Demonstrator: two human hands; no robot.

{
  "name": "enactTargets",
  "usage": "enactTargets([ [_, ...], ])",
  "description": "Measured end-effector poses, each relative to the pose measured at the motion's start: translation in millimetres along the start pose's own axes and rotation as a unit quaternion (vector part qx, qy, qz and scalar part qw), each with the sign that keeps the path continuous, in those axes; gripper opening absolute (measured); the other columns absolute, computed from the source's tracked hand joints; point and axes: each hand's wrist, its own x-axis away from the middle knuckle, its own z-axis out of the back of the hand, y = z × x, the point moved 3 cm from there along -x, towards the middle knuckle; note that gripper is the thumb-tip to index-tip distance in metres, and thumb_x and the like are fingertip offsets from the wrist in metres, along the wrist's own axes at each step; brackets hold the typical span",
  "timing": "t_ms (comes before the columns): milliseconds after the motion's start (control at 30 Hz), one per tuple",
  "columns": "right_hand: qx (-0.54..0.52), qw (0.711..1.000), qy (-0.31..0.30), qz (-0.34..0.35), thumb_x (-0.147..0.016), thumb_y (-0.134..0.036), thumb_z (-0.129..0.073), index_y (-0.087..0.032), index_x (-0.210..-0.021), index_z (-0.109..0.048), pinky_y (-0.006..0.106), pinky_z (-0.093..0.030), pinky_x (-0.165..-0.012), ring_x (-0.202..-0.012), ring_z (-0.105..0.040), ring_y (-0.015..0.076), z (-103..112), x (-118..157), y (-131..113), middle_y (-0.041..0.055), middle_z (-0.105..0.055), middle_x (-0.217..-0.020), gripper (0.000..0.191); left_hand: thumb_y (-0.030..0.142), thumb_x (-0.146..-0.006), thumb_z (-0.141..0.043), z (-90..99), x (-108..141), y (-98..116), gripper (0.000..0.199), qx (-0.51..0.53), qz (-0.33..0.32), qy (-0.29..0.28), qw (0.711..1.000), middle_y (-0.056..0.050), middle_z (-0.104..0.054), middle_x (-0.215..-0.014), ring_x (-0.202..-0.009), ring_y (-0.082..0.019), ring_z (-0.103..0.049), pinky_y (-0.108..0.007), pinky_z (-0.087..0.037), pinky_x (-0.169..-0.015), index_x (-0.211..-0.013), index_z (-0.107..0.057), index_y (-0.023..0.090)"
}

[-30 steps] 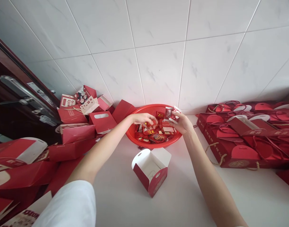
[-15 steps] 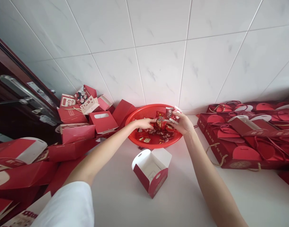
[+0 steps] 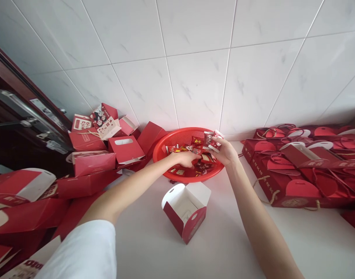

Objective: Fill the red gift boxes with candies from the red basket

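A red plastic basket (image 3: 161,166) of wrapped sweets (image 3: 208,159) stands against the wall. My left hand (image 3: 189,159) is down inside it, over the sweets. Its index finger is stretched out and the other fingers bend downward, their tips partly hidden among the wrappers. At the basket's right rim, my right hand (image 3: 225,152) is closed around red-and-white snack packets (image 3: 214,142), held between thumb and fingers. In front of the basket sits a small red gift box (image 3: 185,213), its lid flaps up and its white inside showing.
Folded red boxes (image 3: 126,149) are heaped on the left, beside a dark door with a metal handle (image 3: 29,116). Rows of red gift boxes with cord handles (image 3: 296,193) fill the right side. A white tiled wall (image 3: 197,89) rises behind the pale tabletop (image 3: 224,240).
My left hand has shifted to the right within the basket, uncovering sweets on the left side. The right hand stays nearly still with its packets. The open box has not moved.
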Motion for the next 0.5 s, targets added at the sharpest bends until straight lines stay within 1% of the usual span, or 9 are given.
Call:
enactTargets([
  [67, 0.004, 1.000, -0.004, 0.001, -0.064, -0.018, -0.080, -0.026, -0.081, -0.066, 0.027, -0.059, -0.071, -0.078, -0.069, 0.0156, 1, -1, 1, -0.0050, -0.074, -0.078, 0.023, 0.025, -0.073, -0.071, -1.7, -6, 8, 0.042, -0.054, 0.024, 0.030, 0.998, -0.010, -0.073, -0.105, -0.099, -0.033, -0.067, -0.035, -0.050, -0.080, -0.115, -0.070, 0.024],
  [133, 0.001, 1.000, 0.002, 0.005, -0.063, -0.018, -0.080, -0.026, -0.079, -0.066, 0.027, -0.059, -0.071, -0.077, -0.070, 0.0162, 1, -2, 1, -0.0047, -0.074, -0.077, 0.023, 0.022, -0.071, -0.073, -2.4, -12, 17, 0.029, -0.092, 0.037, 0.051, 0.994, -0.012, -0.072, -0.102, -0.103, -0.036, -0.065, -0.038, -0.049, -0.084, -0.100, -0.072, 0.021],
  [200, -0.001, 1.000, 0.009, 0.009, -0.061, -0.017, -0.080, -0.026, -0.078, -0.066, 0.027, -0.060, -0.070, -0.076, -0.070, 0.0165, 0, 0, 0, -0.0047, -0.074, -0.075, 0.024, 0.015, -0.067, -0.073, -2.0, -15, 25, 0.020, -0.105, 0.044, 0.062, 0.992, -0.014, -0.072, -0.098, -0.104, -0.037, -0.065, -0.040, -0.048, -0.086, -0.086, -0.072, 0.019],
  [267, -0.001, 1.000, 0.008, 0.014, -0.059, -0.016, -0.081, -0.026, -0.076, -0.066, 0.026, -0.060, -0.069, -0.075, -0.070, 0.0163, -2, 2, -1, -0.0044, -0.074, -0.075, 0.025, 0.012, -0.066, -0.072, 0.2, -16, 29, 0.012, -0.098, 0.047, 0.066, 0.992, -0.014, -0.072, -0.092, -0.101, -0.037, -0.065, -0.040, -0.047, -0.086, -0.076, -0.070, 0.018],
  [333, 0.005, 1.000, 0.003, 0.019, -0.059, -0.016, -0.081, -0.026, -0.075, -0.066, 0.025, -0.060, -0.069, -0.075, -0.069, 0.0160, -4, 4, -2, -0.0037, -0.074, -0.076, 0.024, 0.016, -0.069, -0.072, 4.9, -14, 27, 0.004, -0.081, 0.046, 0.063, 0.994, -0.012, -0.071, -0.082, -0.092, -0.034, -0.067, -0.037, -0.047, -0.080, -0.069, -0.068, 0.018],
  [433, 0.012, 1.000, 0.002, 0.029, -0.059, -0.016, -0.081, -0.025, -0.075, -0.067, 0.025, -0.059, -0.067, -0.072, -0.069, 0.0158, -6, 7, -6, -0.0035, -0.074, -0.074, 0.023, 0.030, -0.075, -0.071, 15.3, -4, 14, 0.014, -0.032, 0.042, 0.043, 0.998, -0.006, -0.070, -0.071, -0.073, -0.024, -0.065, -0.030, -0.045, -0.067, -0.066, -0.070, 0.020],
  [500, 0.015, 0.999, -0.007, 0.038, -0.058, -0.016, -0.081, -0.025, -0.075, -0.067, 0.025, -0.058, -0.066, -0.070, -0.068, 0.0152, -8, 9, -9, -0.0042, -0.073, -0.072, 0.024, 0.037, -0.076, -0.071, 22.4, 7, 3, 0.017, 0.051, 0.025, 0.038, 0.998, -0.002, -0.071, -0.072, -0.066, -0.018, -0.062, -0.026, -0.043, -0.060, -0.072, -0.074, 0.021],
])
